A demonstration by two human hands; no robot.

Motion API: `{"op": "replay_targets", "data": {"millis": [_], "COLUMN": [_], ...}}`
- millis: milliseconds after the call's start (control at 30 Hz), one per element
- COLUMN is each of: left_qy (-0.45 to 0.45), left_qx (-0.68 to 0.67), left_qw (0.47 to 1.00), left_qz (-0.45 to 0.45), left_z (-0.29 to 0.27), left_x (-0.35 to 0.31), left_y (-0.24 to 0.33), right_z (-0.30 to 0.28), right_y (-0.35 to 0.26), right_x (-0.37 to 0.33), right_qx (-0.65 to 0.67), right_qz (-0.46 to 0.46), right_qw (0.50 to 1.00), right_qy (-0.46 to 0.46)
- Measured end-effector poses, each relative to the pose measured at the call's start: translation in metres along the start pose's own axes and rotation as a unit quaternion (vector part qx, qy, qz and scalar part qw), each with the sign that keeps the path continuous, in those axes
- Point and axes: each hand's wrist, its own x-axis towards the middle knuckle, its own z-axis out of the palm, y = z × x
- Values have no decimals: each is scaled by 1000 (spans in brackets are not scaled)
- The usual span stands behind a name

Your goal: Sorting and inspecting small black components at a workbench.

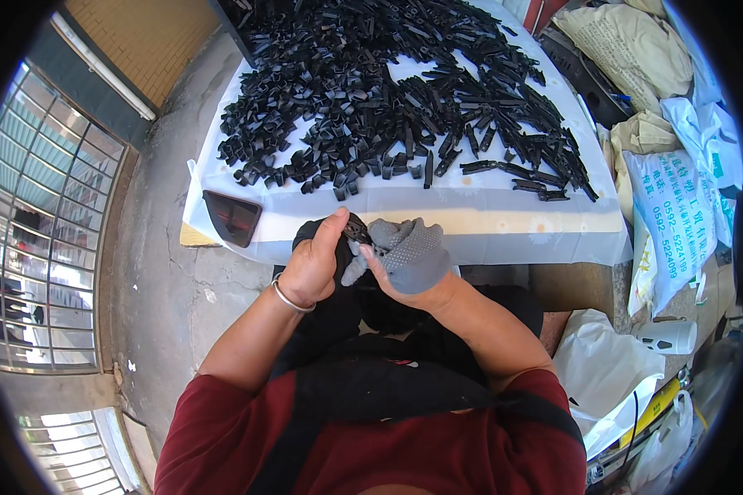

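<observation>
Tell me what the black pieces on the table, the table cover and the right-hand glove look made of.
Black pieces: likely moulded plastic, with a slight sheen and uniform shapes. Table cover: thin white plastic sheet, semi-translucent, glossy. Glove on the right hand: grey knit fabric with small grip dots, probably rubbery.

A grey glove (411, 252) with a pattern of small dark dots is seen on the right hand (404, 268). A silver bangle (289, 299) is worn at the left wrist. The heaped clips (371, 91) are black throughout, as is the clip (357, 229) held between the hands. The table cover (487, 206) is white. A dark phone (232, 217) shows a reddish screen. The shirt (487, 445) is dark red, the apron (371, 388) black. The sacks (660, 214) are white with green print.
</observation>
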Motion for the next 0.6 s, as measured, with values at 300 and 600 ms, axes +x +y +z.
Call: {"op": "replay_targets", "data": {"millis": [300, 600], "left_qy": [67, 68], "left_qx": [360, 418], "left_qw": [922, 889], "left_qz": [124, 176], "left_z": [0, 8], "left_x": [-4, -7], "left_y": [14, 15], "right_z": [-15, -18], "right_y": [4, 2], "right_x": [-2, 0], "right_qx": [70, -99], "right_qz": [67, 41], "right_qw": [995, 992], "right_qy": [-36, -70]}}
